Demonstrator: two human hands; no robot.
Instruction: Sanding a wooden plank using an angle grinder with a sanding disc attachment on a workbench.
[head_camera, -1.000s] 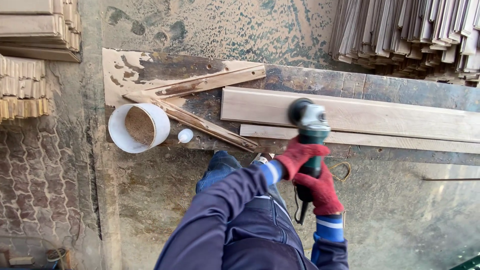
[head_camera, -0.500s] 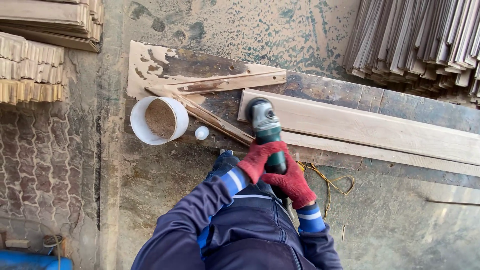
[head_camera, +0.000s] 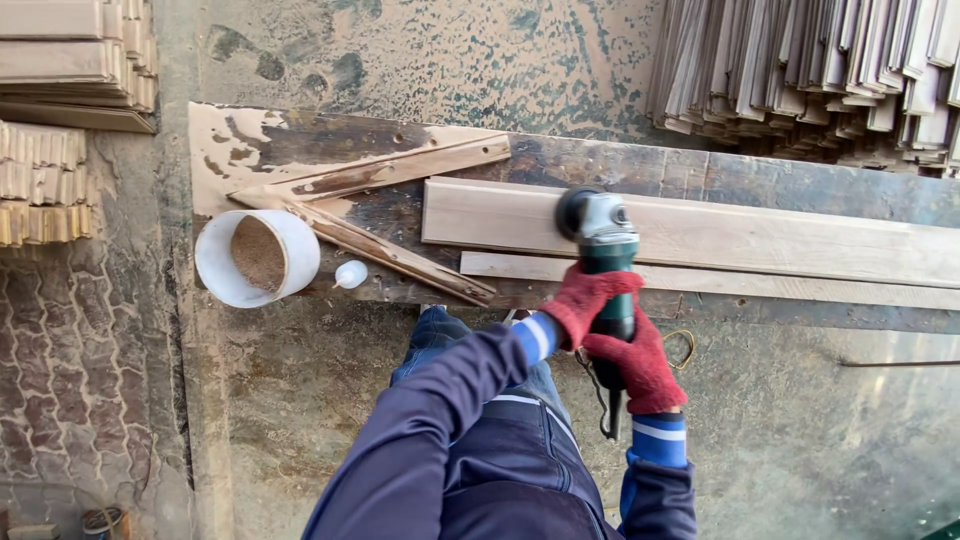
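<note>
on dusty concrete, a stained workboard (head_camera: 300, 140) — both gloved hands (head_camera: 610, 335) wrapped around a grinder (head_camera: 603, 250) on a plank (head_camera: 750, 235).

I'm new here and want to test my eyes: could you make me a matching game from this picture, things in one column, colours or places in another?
Things:
1. angle grinder
2. white bucket
3. hands
4. small white bottle

Descriptions:
A. in red gloves
B. lying on its side, sawdust inside
C. green body, head on the wide plank
D. on the bench, just right of the bucket

Pairs: 1-C, 2-B, 3-A, 4-D
</note>
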